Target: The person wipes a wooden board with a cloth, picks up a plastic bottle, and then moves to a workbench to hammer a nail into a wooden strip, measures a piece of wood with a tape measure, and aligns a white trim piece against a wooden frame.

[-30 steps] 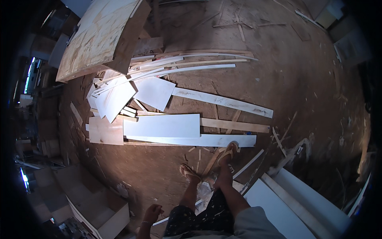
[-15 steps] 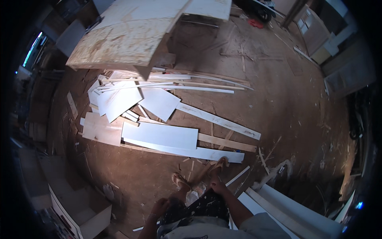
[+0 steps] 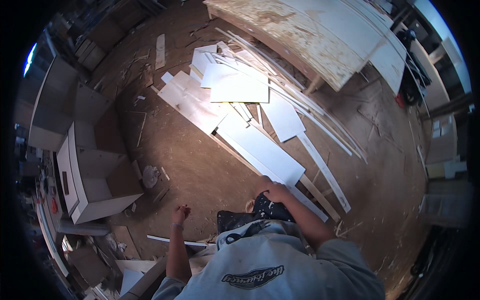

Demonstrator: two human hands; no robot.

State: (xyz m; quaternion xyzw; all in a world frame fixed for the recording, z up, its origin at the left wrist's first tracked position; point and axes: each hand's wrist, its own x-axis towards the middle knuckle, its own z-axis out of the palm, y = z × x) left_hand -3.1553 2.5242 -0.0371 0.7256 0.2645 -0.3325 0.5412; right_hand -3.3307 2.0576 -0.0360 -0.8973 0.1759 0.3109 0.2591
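One left hand (image 3: 181, 214) hangs, one right hand (image 3: 276, 191) near one white board (image 3: 262, 147).

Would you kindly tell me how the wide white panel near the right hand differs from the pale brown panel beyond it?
The wide white panel has a plain white face, while the pale brown panel is wood-toned. The white panel looks longer; the brown one is squarer. The white panel's near end lies close to the right hand; the brown one lies farther off. Both lie roughly flat among other boards.
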